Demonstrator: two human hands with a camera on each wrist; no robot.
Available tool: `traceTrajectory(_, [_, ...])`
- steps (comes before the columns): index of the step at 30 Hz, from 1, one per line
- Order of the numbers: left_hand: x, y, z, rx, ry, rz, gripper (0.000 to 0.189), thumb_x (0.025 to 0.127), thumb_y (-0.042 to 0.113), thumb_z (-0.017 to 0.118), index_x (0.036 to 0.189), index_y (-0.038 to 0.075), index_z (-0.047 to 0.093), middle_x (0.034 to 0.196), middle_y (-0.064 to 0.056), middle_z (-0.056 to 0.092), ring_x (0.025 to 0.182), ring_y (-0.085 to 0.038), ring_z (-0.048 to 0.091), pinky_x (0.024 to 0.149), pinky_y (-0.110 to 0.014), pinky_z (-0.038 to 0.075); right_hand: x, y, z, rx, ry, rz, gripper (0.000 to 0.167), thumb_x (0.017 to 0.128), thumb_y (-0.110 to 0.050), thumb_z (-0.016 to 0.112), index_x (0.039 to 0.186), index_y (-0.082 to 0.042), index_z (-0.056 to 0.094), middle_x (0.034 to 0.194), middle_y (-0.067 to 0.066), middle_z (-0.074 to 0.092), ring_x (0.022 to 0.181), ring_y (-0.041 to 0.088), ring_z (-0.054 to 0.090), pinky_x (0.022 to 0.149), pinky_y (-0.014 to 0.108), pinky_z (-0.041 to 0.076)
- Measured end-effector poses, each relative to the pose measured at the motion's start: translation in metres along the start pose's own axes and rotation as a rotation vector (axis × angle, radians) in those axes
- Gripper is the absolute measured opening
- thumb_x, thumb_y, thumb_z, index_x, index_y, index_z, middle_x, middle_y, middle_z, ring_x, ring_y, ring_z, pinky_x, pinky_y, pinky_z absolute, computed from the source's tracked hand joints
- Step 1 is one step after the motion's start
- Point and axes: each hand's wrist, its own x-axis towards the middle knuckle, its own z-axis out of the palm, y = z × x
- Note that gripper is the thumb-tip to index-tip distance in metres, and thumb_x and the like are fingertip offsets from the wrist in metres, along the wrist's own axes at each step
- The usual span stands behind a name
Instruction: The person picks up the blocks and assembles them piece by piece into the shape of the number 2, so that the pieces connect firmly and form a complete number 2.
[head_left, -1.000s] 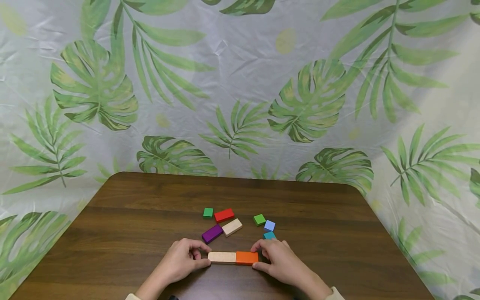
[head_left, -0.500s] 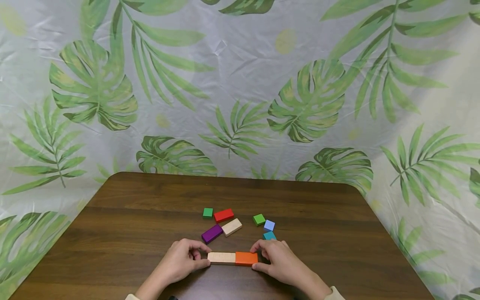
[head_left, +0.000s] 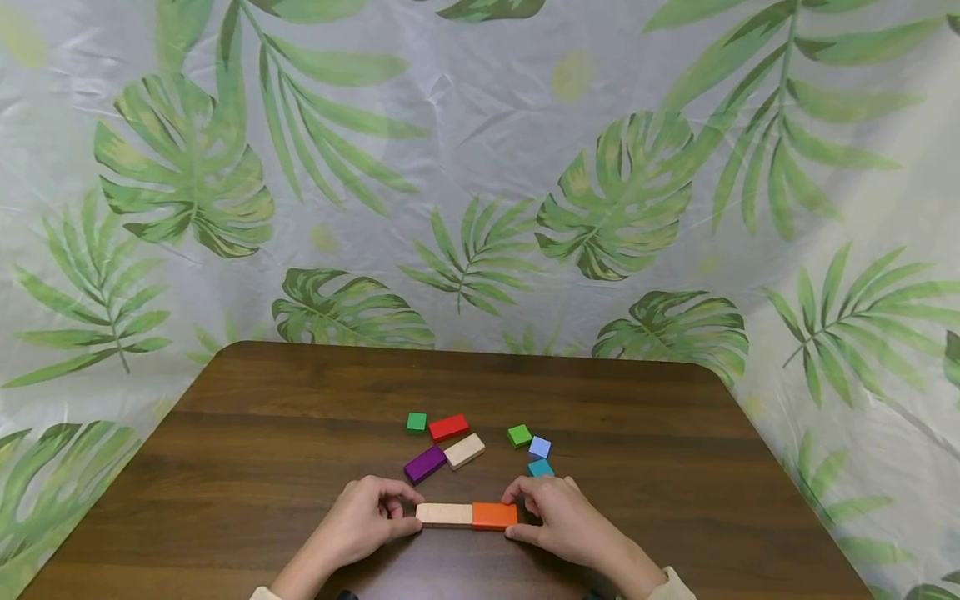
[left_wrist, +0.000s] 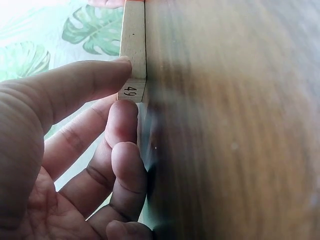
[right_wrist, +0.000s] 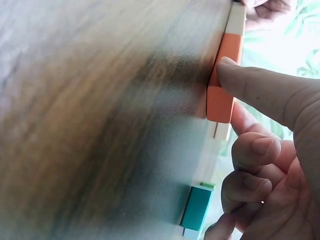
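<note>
A plain wooden block (head_left: 444,515) and an orange block (head_left: 495,516) lie end to end in a row on the table, touching. My left hand (head_left: 367,517) pinches the plain block near its left end, thumb on the near side; the left wrist view shows "49" printed on that end face. At the other end of the row, my right hand (head_left: 555,521) pinches the orange block between thumb and index finger. The right wrist view shows the thumb against the orange block's (right_wrist: 225,102) near side, while the index fingertip is mostly hidden behind it.
Beyond the row on the brown table (head_left: 300,417) lie a dark green block (head_left: 416,423), a red block (head_left: 448,427), a purple block (head_left: 425,464) and another plain block (head_left: 465,451). Farther right are a light green block (head_left: 519,436), a blue block (head_left: 539,447) and a teal block (head_left: 540,468).
</note>
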Motion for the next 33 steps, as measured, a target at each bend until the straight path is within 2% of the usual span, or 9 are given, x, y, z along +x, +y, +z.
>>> traceTrajectory(10, [-0.001, 0.001, -0.005, -0.035, -0.009, -0.019, 0.023, 0.084, 0.016, 0.091, 0.104, 0.013, 0.081, 0.068, 0.006, 0.061, 0.053, 0.001, 0.044, 0.048, -0.019, 0.034, 0.004, -0.003, -0.007, 0.0, -0.002, -0.012, 0.03, 0.091, -0.041, 0.087, 0.111, -0.022, 0.076, 0.064, -0.016, 0.038, 0.059, -0.003, 0.033, 0.082, 0.035, 0.03])
traceTrajectory(17, [-0.002, 0.0, -0.006, -0.038, -0.002, -0.006, 0.019, 0.084, 0.015, 0.091, 0.1, 0.012, 0.081, 0.068, 0.007, 0.06, 0.053, 0.002, 0.044, 0.048, -0.018, 0.034, 0.014, -0.007, -0.014, -0.008, 0.021, -0.054, 0.026, 0.094, -0.036, 0.084, 0.113, -0.019, 0.077, 0.063, -0.017, 0.035, 0.055, -0.002, 0.029, 0.08, 0.034, 0.031])
traceTrajectory(27, [-0.003, -0.003, -0.006, -0.035, -0.001, -0.011, 0.017, 0.085, 0.015, 0.09, 0.099, 0.013, 0.081, 0.068, 0.007, 0.061, 0.053, 0.002, 0.044, 0.048, -0.018, 0.034, 0.053, -0.023, -0.014, -0.047, 0.009, -0.116, 0.022, 0.095, -0.027, 0.084, 0.112, -0.015, 0.078, 0.061, -0.015, 0.036, 0.055, -0.001, 0.031, 0.073, 0.029, 0.033])
traceTrajectory(30, [-0.002, -0.003, -0.006, -0.042, -0.006, -0.013, 0.017, 0.085, 0.016, 0.09, 0.1, 0.012, 0.081, 0.068, 0.007, 0.061, 0.054, 0.002, 0.044, 0.049, -0.018, 0.034, 0.065, -0.025, -0.013, -0.054, 0.0, -0.12, 0.022, 0.095, -0.026, 0.084, 0.114, -0.015, 0.078, 0.062, -0.014, 0.036, 0.056, -0.001, 0.032, 0.078, 0.033, 0.031])
traceTrajectory(33, [-0.001, -0.003, -0.005, -0.046, -0.009, -0.013, 0.017, 0.086, 0.016, 0.09, 0.1, 0.012, 0.081, 0.069, 0.006, 0.061, 0.054, 0.002, 0.045, 0.049, -0.018, 0.035, 0.075, -0.025, -0.012, -0.039, -0.007, -0.13, 0.022, 0.095, -0.023, 0.083, 0.115, -0.015, 0.078, 0.062, -0.013, 0.037, 0.057, 0.0, 0.034, 0.076, 0.031, 0.033])
